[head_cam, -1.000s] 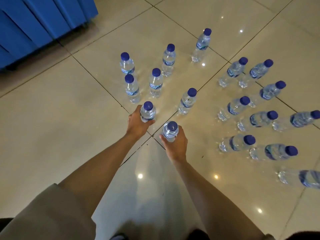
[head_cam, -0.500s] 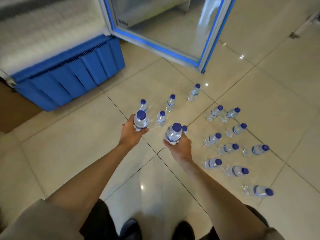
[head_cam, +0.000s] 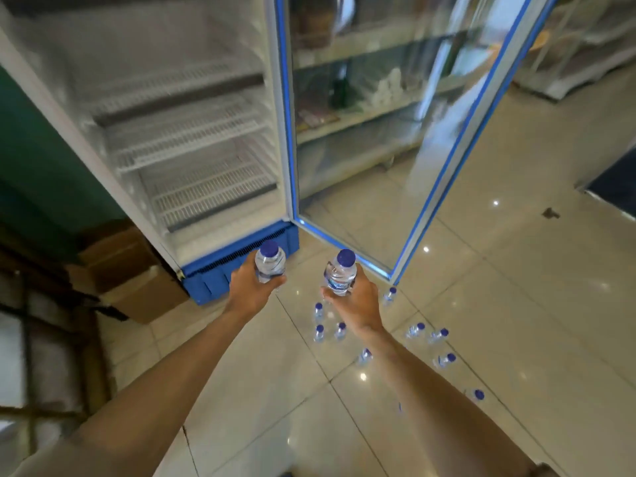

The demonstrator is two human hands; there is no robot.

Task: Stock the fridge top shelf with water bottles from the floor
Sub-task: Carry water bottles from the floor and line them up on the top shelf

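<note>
My left hand (head_cam: 248,290) grips a clear water bottle with a blue cap (head_cam: 269,261), held upright in front of the fridge's blue base grille (head_cam: 220,270). My right hand (head_cam: 358,302) grips a second water bottle (head_cam: 340,273), also upright. The white fridge (head_cam: 179,132) stands open ahead with bare wire shelves (head_cam: 192,132); its upper part is cut off by the frame. Several more blue-capped bottles (head_cam: 319,332) stand on the tiled floor below and right of my hands.
The fridge's blue-framed glass door (head_cam: 406,139) is swung open to the right. Cardboard boxes (head_cam: 137,280) sit on the floor left of the fridge beside a green wall. White shop shelving (head_cam: 578,63) stands at the far right, with a dark mat (head_cam: 616,191) on the floor.
Both hands have lifted their bottles off the floor and risen. My view has tilted up from the floor bottles to the open fridge and its shelves.
</note>
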